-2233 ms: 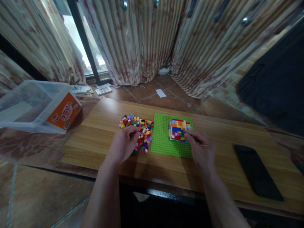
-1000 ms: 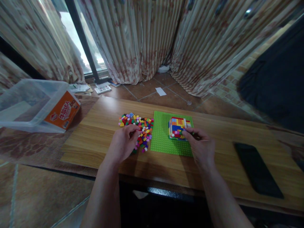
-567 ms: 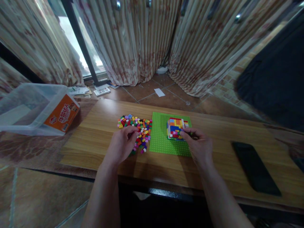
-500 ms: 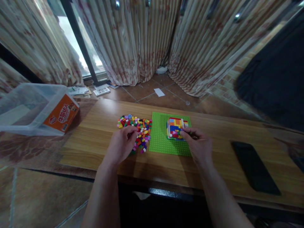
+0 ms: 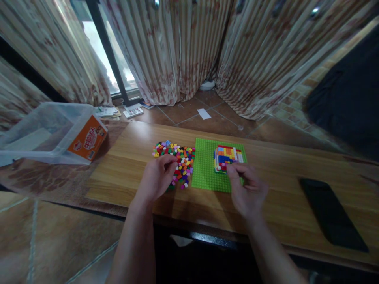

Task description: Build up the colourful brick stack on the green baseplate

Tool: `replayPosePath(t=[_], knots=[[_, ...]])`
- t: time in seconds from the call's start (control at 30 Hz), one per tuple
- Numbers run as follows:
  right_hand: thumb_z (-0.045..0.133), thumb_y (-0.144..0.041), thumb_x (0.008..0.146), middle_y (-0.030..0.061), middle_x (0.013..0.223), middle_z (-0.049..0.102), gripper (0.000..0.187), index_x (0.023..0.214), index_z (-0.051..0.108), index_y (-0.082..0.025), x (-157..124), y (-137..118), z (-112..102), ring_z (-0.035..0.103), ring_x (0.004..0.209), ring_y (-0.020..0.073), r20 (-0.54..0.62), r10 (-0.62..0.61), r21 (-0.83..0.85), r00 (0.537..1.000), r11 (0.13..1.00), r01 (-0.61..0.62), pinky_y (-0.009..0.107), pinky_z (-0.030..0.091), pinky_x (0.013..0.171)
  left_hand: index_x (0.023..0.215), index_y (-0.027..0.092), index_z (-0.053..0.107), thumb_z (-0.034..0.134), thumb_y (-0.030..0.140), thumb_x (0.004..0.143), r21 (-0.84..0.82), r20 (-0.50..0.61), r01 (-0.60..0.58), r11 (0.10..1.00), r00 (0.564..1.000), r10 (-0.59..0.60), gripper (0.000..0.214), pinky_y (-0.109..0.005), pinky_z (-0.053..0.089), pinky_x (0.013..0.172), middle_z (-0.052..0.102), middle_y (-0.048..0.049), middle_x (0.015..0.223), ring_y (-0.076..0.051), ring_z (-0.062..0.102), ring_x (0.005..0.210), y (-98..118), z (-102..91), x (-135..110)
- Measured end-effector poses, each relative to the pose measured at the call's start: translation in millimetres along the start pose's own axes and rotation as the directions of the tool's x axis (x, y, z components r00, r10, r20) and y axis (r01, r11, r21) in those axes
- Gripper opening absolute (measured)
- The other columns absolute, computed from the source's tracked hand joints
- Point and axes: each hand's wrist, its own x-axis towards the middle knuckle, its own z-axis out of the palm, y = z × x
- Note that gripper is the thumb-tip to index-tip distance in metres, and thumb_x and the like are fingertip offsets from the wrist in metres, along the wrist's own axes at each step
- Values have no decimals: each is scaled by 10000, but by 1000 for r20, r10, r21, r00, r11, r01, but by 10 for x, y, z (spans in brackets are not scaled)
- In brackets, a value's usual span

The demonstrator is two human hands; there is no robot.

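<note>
A block-shaped stack of multicoloured building bricks stands on the green baseplate, toward its right side. My right hand is at the stack's near right corner, thumb and forefinger pinched together. What sits between those fingertips, if anything, is too small to make out, and the hand hides part of the plate. Over the near left part of a pile of loose small bricks is my left hand, its thumb and forefinger closed together. I cannot tell whether a brick is between them.
A black phone lies on the wooden table at the right. On the left stands a clear plastic bin with an orange label. Beyond the table are papers on the tiled floor and long striped curtains.
The view has shifted, so everything appears slightly further right. My right hand has drawn back a little toward me from the brick stack. My left hand stays closed by the pile.
</note>
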Motion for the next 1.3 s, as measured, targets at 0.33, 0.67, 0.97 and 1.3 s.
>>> replayPosePath(t=[0.33,0.67,0.97,1.3], knots=[[625,-214,906,53,958,691,123,976,722,-240,-424,-279,396,607,912,210,537,-233,-31,811,955,295,356,502,810,924,189,737,538,260,890,10,-41,24,1000,999,-24,215,-246,466,666,751,-30,805,-164,667,730,-3,-24,-13],[636,-227,904,73,1098,654,154,1030,725,-238,-507,-323,623,554,1007,243,599,-295,-67,745,908,413,401,454,852,914,194,742,541,233,893,11,-62,51,999,997,-50,205,-244,472,692,763,-26,845,-156,677,738,9,-72,-16],[643,-212,901,65,1015,662,82,905,724,-203,-487,-344,621,544,962,235,622,-224,-94,751,930,356,405,434,870,929,192,750,536,229,891,3,-77,32,999,997,-32,221,-250,469,682,759,-36,846,-167,683,760,-70,-94,-37],[677,-193,875,50,940,677,75,892,747,-211,-470,-373,611,553,901,219,583,-245,-58,775,939,340,378,446,796,925,188,738,535,262,886,12,-71,32,999,997,-31,219,-250,470,678,755,-30,821,-168,684,746,-57,-101,-20]])
